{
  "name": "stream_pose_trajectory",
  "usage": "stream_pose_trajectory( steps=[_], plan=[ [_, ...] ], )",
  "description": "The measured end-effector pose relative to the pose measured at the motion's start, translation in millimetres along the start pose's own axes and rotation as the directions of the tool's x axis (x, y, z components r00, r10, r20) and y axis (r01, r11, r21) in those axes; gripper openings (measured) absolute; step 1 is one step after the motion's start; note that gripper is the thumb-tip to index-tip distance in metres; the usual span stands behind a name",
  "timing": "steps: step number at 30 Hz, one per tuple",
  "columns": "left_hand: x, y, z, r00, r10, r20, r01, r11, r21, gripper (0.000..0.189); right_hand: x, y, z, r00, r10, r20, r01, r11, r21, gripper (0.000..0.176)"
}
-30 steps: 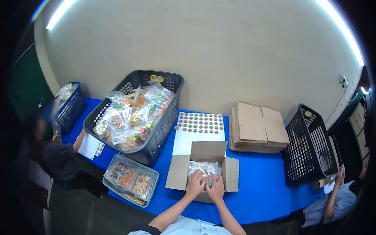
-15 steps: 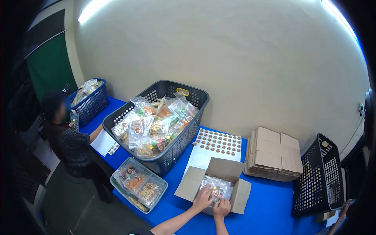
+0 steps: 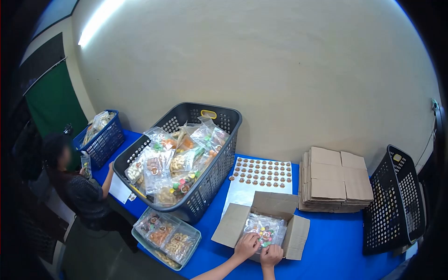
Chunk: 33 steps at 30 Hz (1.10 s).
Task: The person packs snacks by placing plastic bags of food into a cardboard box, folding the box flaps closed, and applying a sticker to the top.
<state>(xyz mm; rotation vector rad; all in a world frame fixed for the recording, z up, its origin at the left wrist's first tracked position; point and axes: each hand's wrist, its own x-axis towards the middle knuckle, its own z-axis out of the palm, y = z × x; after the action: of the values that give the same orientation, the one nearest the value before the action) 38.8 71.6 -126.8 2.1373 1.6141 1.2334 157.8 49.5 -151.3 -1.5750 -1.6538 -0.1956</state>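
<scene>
An open cardboard box (image 3: pixel 228 225) with its flaps folded out stands before me on the blue table. Inside lies a clear plastic bag of colourful candies (image 3: pixel 267 232) with a round sticker, on top of other clear bags. My left hand (image 3: pixel 247 246) is at the bag's near left edge, fingers curled on it. Beside it, my right hand (image 3: pixel 271 255) has its fingers closed on the near right edge. My fingertips are partly hidden by the backs of my hands.
A large dark basket (image 3: pixel 205 186) full of snack bags stands left, behind a shallow tray (image 3: pixel 196 245) of bags. A sticker sheet (image 3: pixel 266 175), flattened cartons (image 3: pixel 336 179) and a black basket (image 3: pixel 394 200) are right. Another person (image 3: pixel 88 191) stands left near a blue basket (image 3: pixel 105 144).
My hands have drawn slightly toward the near edge of the candy bag, and their fingers are more curled. The view has shifted a little.
</scene>
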Motion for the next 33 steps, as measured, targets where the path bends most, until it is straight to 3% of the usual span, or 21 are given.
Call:
stream_pose_trajectory(
  steps=[5, 15, 16, 19, 22, 27, 28, 31, 32, 33],
  plan=[
    [4, -9, 3, 0.997, 0.073, -0.021, -0.073, 0.997, -0.010, 0.012, 3, -4, 5, 0.999, 0.026, -0.041, -0.027, 0.999, -0.024, 0.019],
    [6, -16, -3, 0.997, 0.072, 0.013, -0.069, 0.989, -0.131, 0.013, 1, -6, 9, 0.999, -0.007, -0.054, 0.000, 0.992, -0.123, 0.020],
    [5, -14, -10, 0.995, 0.049, 0.092, -0.029, 0.979, -0.201, 0.013, 2, -9, 8, 0.998, -0.006, -0.061, -0.002, 0.992, -0.123, 0.019],
    [-5, -21, -30, 0.973, 0.214, -0.090, -0.232, 0.865, -0.446, 0.018, -3, -3, 10, 0.997, -0.011, -0.075, 0.001, 0.991, -0.132, 0.015],
    [-46, -32, -63, 0.997, 0.027, -0.072, -0.061, 0.848, -0.527, 0.014, 0, -4, 8, 0.997, -0.008, -0.071, 0.000, 0.994, -0.113, 0.012],
    [-111, -88, -77, 0.954, -0.297, -0.031, 0.285, 0.937, -0.204, 0.012, 3, -8, 3, 0.999, 0.015, -0.030, -0.018, 0.995, -0.099, 0.011],
    [-122, -99, -74, 0.952, -0.305, -0.017, 0.296, 0.937, -0.184, 0.012, 6, -10, 2, 1.000, 0.010, -0.026, -0.012, 0.994, -0.104, 0.011],
    [-134, -112, -77, 0.947, -0.321, 0.017, 0.320, 0.937, -0.142, 0.014, 19, -23, 0, 0.917, 0.397, 0.034, -0.397, 0.907, 0.138, 0.016],
    [-134, -111, -78, 0.947, -0.319, 0.027, 0.320, 0.937, -0.143, 0.014, 30, -26, 3, 0.869, 0.494, 0.021, -0.462, 0.797, 0.390, 0.017],
    [-133, -107, -80, 0.947, -0.318, 0.041, 0.321, 0.936, -0.145, 0.015, 48, -43, 3, 0.877, 0.481, 0.016, -0.426, 0.762, 0.488, 0.018]
  ],
)
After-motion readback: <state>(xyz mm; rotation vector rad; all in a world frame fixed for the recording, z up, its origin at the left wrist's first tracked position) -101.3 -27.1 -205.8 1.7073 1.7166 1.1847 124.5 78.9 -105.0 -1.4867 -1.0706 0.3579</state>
